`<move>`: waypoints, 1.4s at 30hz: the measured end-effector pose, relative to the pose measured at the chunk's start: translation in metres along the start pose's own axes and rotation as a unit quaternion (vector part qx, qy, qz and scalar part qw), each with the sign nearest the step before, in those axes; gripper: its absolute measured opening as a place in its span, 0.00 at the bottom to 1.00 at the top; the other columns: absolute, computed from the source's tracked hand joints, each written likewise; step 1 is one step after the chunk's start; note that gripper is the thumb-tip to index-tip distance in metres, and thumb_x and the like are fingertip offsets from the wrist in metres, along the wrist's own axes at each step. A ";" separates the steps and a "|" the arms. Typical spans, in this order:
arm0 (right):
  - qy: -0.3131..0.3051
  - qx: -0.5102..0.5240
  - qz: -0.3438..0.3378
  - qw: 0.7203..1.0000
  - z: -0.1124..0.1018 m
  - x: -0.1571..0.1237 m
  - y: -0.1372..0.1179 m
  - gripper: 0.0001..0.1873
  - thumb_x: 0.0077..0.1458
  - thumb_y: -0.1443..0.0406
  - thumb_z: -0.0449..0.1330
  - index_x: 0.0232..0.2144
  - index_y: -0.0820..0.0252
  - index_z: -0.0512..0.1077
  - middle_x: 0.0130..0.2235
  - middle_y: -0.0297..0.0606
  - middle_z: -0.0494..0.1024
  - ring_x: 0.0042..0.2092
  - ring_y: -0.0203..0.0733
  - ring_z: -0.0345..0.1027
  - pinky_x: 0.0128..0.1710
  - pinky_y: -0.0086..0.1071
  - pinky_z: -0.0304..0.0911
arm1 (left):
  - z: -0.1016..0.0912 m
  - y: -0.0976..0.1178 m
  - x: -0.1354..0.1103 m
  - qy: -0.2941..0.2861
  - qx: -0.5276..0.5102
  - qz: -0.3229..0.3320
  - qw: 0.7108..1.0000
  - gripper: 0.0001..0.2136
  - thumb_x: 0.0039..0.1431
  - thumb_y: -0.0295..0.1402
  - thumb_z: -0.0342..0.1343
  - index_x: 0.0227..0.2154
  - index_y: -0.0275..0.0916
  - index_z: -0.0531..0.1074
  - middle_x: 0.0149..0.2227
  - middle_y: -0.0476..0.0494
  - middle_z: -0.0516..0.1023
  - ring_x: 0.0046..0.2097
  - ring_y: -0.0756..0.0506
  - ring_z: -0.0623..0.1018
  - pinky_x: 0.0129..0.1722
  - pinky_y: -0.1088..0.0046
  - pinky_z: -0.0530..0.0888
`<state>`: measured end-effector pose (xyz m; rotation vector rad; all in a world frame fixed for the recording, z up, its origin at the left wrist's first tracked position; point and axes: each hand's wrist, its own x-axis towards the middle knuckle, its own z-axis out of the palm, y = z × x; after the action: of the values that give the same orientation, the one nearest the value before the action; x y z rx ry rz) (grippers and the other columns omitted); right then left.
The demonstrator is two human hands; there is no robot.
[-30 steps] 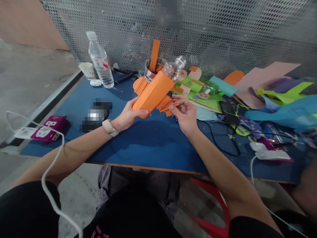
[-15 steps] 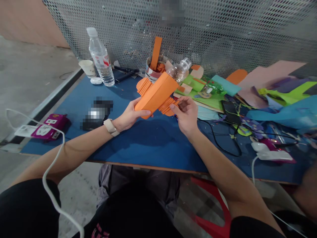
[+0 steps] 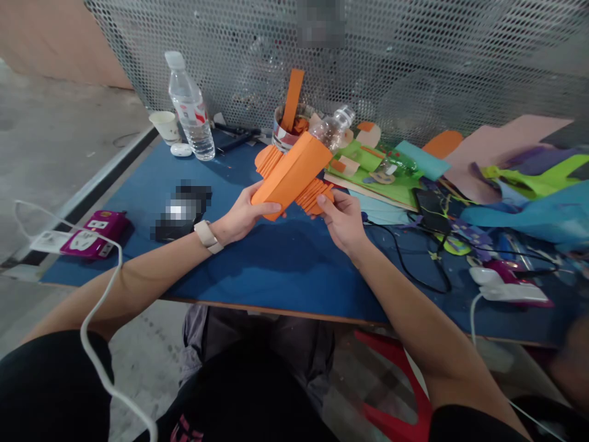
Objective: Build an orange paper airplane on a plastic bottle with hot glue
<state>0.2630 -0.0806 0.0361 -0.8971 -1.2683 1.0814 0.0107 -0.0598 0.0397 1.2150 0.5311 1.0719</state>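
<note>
My left hand (image 3: 242, 216) grips the lower end of an orange paper-covered bottle (image 3: 289, 173), held tilted above the blue table (image 3: 276, 264); its clear plastic neck (image 3: 332, 127) sticks out at the upper right. Orange pleated paper fans stand out from both sides of the wrap. My right hand (image 3: 343, 220) is closed in a pinch on the right-hand pleated fan (image 3: 314, 195). A pale watch sits on my left wrist.
A water bottle (image 3: 191, 115), paper cup (image 3: 165, 127) and a tin with an orange strip (image 3: 288, 120) stand at the back. Coloured paper sheets (image 3: 529, 178), black cables (image 3: 414, 258) and a glue gun (image 3: 504, 282) crowd the right. A purple power strip (image 3: 89, 233) lies left.
My right hand has closed in from the loose strips and now pinches the right pleated fan close to the bottle. The left hand keeps its grip.
</note>
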 end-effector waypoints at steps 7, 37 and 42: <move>0.032 -0.022 -0.013 0.999 0.001 0.000 0.002 0.38 0.47 0.30 0.87 0.26 0.52 0.81 0.28 0.34 0.83 0.29 0.40 0.76 0.30 0.36 0.78 | 0.000 -0.002 0.000 0.011 -0.008 -0.009 1.000 0.31 0.48 0.42 0.89 0.53 0.39 0.85 0.48 0.39 0.90 0.40 0.43 0.87 0.41 0.65 0.88; 0.027 -0.083 -0.046 0.995 -0.001 -0.005 0.003 0.33 0.51 0.30 0.85 0.33 0.49 0.89 0.36 0.37 0.88 0.36 0.46 0.78 0.42 0.45 0.81 | 0.001 0.001 -0.001 0.008 0.005 0.003 1.000 0.29 0.49 0.42 0.89 0.51 0.40 0.85 0.44 0.41 0.89 0.37 0.43 0.86 0.40 0.64 0.87; 0.056 -0.090 -0.054 0.993 -0.003 -0.002 0.006 0.37 0.51 0.27 0.83 0.29 0.50 0.84 0.31 0.34 0.82 0.32 0.42 0.72 0.36 0.40 0.75 | 0.001 0.001 -0.001 0.005 0.007 -0.003 1.000 0.29 0.48 0.42 0.89 0.51 0.40 0.85 0.45 0.41 0.89 0.37 0.42 0.85 0.40 0.62 0.87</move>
<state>0.2654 -0.0807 0.0296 -0.9984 -1.3196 0.8288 0.0106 -0.0613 0.0408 1.2196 0.5496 1.0721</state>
